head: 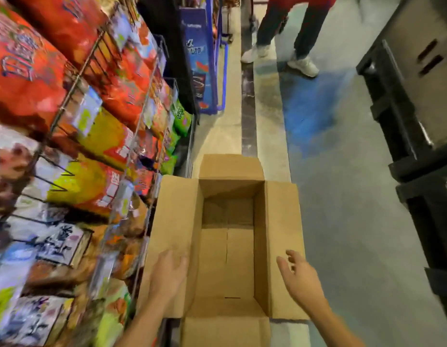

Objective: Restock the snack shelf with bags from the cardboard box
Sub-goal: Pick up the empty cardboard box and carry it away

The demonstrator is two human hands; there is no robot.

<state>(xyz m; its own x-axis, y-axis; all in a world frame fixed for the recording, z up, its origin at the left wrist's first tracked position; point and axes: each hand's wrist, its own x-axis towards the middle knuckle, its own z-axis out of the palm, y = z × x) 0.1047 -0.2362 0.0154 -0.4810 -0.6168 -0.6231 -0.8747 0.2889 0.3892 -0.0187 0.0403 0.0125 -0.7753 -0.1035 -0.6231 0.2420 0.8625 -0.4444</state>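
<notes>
A brown cardboard box [280, 221] stands on the floor below me with all its flaps folded out. Its inside shows only bare cardboard bottom; I see no bags in it. My left hand [168, 274] hovers over the box's left flap with fingers spread and holds nothing. My right hand [298, 276] is above the right flap, fingers loosely spread, also holding nothing. The wire snack shelf [97, 58] fills the left side, packed with red, yellow, green and white bags [27, 68], blurred by motion.
A person in dark trousers and white shoes [302, 65] stands in the aisle ahead. A blue display stand [199, 58] sits beyond the shelf. Black crates and a grey cabinet [417, 108] line the right side. Concrete floor with a blue patch [315, 108] lies between.
</notes>
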